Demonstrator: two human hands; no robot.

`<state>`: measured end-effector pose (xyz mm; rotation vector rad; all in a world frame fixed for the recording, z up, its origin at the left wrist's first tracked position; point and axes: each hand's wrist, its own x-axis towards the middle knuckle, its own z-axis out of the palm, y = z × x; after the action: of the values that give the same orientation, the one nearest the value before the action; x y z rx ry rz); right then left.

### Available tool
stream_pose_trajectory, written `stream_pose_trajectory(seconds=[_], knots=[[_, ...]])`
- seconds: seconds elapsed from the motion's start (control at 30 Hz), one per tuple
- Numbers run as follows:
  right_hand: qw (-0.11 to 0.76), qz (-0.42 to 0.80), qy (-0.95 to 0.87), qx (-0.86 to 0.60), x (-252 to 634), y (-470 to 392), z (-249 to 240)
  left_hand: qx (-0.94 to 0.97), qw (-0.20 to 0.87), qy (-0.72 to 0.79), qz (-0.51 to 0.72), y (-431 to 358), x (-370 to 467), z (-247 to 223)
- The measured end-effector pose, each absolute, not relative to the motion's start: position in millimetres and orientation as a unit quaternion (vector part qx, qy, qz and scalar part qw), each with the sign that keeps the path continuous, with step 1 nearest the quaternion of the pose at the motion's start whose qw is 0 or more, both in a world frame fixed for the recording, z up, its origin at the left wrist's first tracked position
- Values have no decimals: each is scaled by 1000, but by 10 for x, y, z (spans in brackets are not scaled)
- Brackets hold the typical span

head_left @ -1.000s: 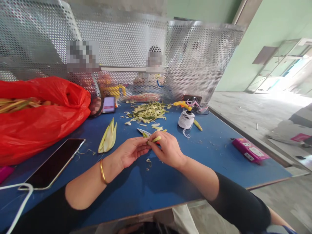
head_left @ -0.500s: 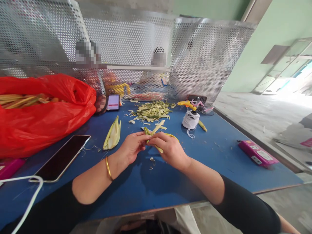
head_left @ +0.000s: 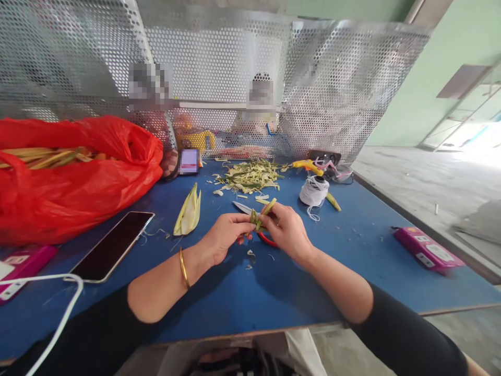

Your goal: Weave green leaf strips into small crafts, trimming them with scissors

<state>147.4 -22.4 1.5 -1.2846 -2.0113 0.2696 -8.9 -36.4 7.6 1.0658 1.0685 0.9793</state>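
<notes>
You're pinching the folded green strip (head_left: pixel 257 221) with both hands, over the middle of the blue bench (head_left: pixel 219 303): your left hand (head_left: pixel 227 233) clamps one side, your right hand (head_left: pixel 290 232) grips the other. Scissors (head_left: pixel 242 207) lie just beneath. Toward the far edge sits the heap of shreds (head_left: pixel 252 176), with the white string spool (head_left: pixel 314 191) to its right, nearer you.

Two bare hands meet, left (head_left: pixel 230 235) and right (head_left: pixel 288 230), fingers pinched. Both forearms angle inward, a gold bangle circling the left wrist (head_left: pixel 190 265).
</notes>
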Motion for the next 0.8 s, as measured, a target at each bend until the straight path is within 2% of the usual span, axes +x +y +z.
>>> stream_pose_trajectory(seconds=[0.17, 0.3, 0.43, 0.53, 0.67, 0.8], knots=[[275, 114, -782, -548, 1478, -238, 86, 461, 595, 484, 445, -371, -67, 49], [249, 101, -825, -497, 1581, -219, 183, 435, 598, 493, 459, -333, -81, 34], [297, 138, -854, -405, 1692, -199, 280, 400, 616, 493, 466, -294, -110, 46], [341, 269, -825, -362, 1709, -199, 310, 402, 621, 496, 455, -291, -111, 53], [353, 470, -726, -357, 1654, -202, 262, 415, 612, 495, 456, -307, -97, 45], [444, 481, -661, -367, 1572, -197, 170, 415, 596, 516, 455, -331, -80, 61]])
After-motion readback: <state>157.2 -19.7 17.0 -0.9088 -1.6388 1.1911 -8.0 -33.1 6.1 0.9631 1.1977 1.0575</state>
